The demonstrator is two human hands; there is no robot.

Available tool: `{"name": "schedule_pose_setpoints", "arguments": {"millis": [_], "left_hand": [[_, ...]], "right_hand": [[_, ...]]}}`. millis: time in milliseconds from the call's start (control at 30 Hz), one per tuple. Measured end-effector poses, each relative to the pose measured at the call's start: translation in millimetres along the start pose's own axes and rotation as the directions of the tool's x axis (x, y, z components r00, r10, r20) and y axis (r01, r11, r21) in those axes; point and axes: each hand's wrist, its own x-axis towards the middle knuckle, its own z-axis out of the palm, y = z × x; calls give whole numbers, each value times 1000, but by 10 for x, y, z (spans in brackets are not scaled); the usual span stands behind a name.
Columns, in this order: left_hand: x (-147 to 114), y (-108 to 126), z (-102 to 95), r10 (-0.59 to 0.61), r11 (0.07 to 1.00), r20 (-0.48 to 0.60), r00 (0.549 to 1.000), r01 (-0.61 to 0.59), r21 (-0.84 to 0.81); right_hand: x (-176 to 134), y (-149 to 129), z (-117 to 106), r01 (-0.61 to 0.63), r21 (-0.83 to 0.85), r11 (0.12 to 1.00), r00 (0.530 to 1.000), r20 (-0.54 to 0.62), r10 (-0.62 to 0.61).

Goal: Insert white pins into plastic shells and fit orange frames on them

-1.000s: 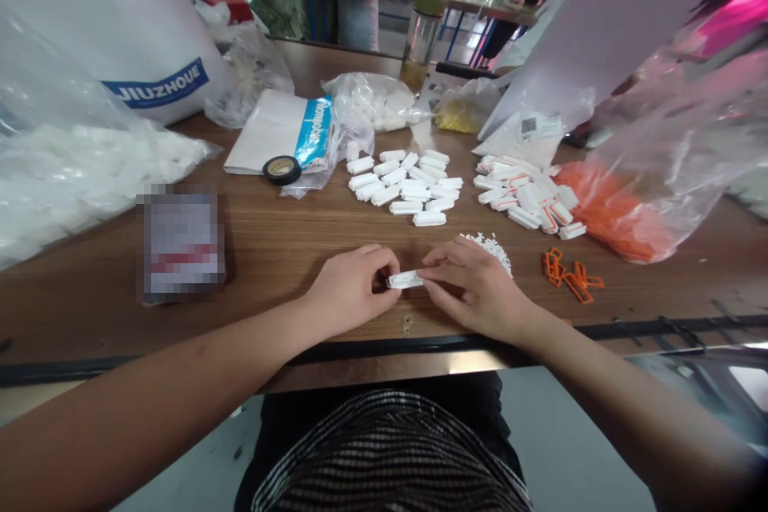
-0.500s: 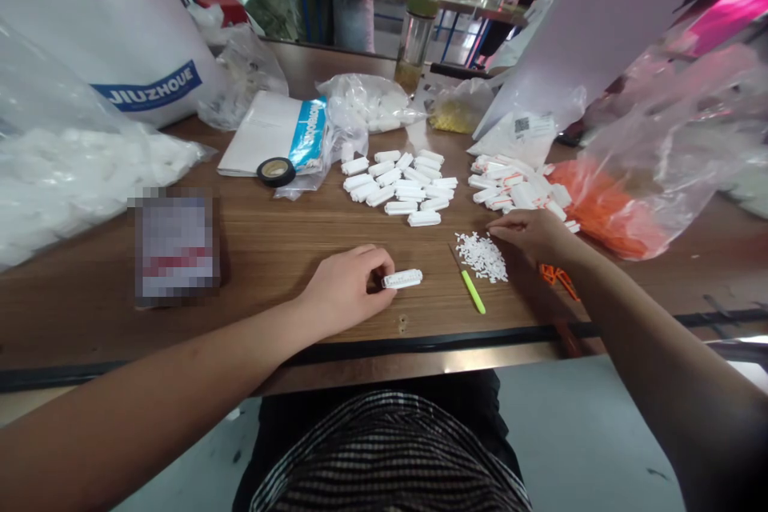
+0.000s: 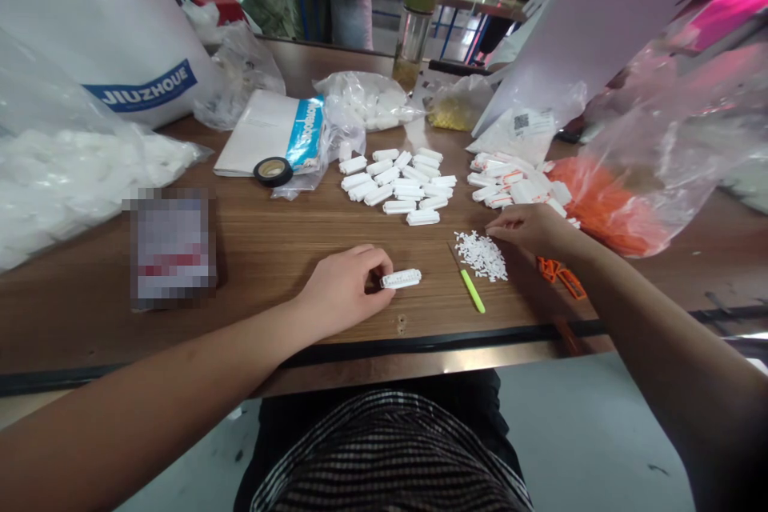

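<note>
My left hand pinches one end of a white plastic connector housing just over the wooden table, its row of small slots facing up. My right hand is at the upper right edge of a heap of tiny white pieces. Its fingertips are drawn together there; whether a piece is between them is too small to tell. A thin tool with a yellow-green handle lies between the heap and my left hand. Several similar white housings lie in a group farther back.
White housings with orange parts lie beyond my right hand, beside a bag of orange parts. Loose orange frames lie under my right forearm. A black tape roll rests on a notebook. A bottle stands behind.
My right hand shifts very slightly at the edge of the heap of tiny pieces. My left hand and its housing stay in place; the view moves a little.
</note>
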Motion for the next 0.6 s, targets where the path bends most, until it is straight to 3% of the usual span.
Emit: {"name": "schedule_pose_setpoints", "arguments": {"millis": [200, 333, 400, 500, 600], "left_hand": [[-11, -4, 5, 5, 1000, -4, 1000, -5, -5], [-16, 6, -1, 6, 1000, -7, 1000, -6, -17], [-17, 12, -4, -1, 1000, -8, 1000, 0, -21], [-19, 11, -1, -3, 1000, -14, 1000, 2, -21], [-22, -3, 11, 11, 1000, -25, 1000, -12, -19]], "right_hand": [[-33, -114, -23, 37, -122, 992, 999, -17, -40], [-125, -420, 11, 23, -96, 995, 999, -46, -27], [-220, -692, 69, 97, 31, 995, 992, -85, -95], [-373, -1139, 193, 321, 237, 917, 947, -65, -315], [-461, -1443, 321, 426, 277, 861, 902, -62, -426]]}}
